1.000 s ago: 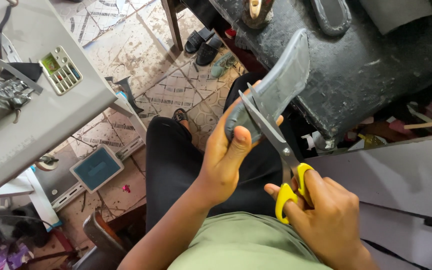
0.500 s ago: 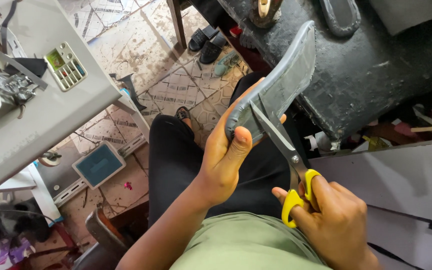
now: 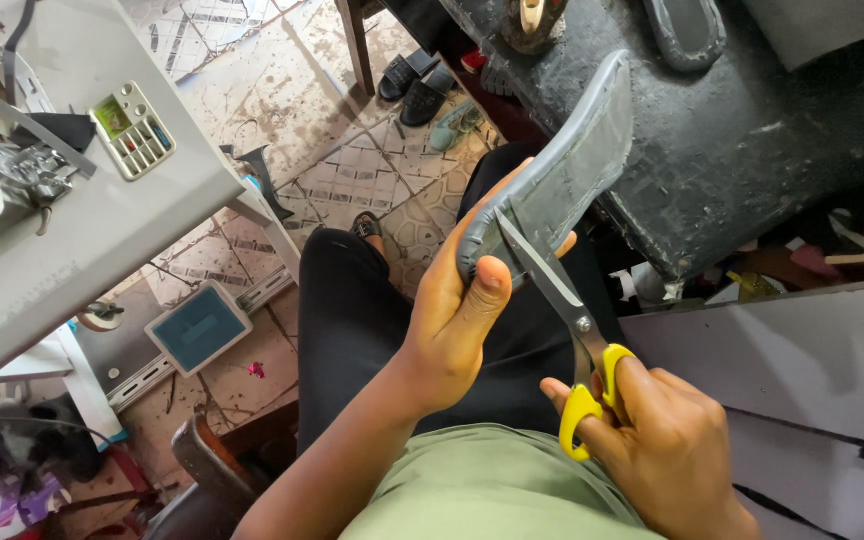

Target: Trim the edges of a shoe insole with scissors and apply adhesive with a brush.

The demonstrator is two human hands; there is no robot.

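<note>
— What sits at the far left?

— A grey sewing machine table (image 3: 102, 230), with a small blue pedal (image 3: 197, 328) on the tiled floor below it.

— And the person's hands?

— The left hand (image 3: 452, 320) pinches the lower end of a grey shoe sole (image 3: 562, 175), thumb on top, holding it up over the lap. The right hand (image 3: 667, 445) is closed through the yellow handles of scissors (image 3: 562, 300), whose blades meet the sole's edge.

— Further right?

— A dark workbench (image 3: 752, 150).
</note>
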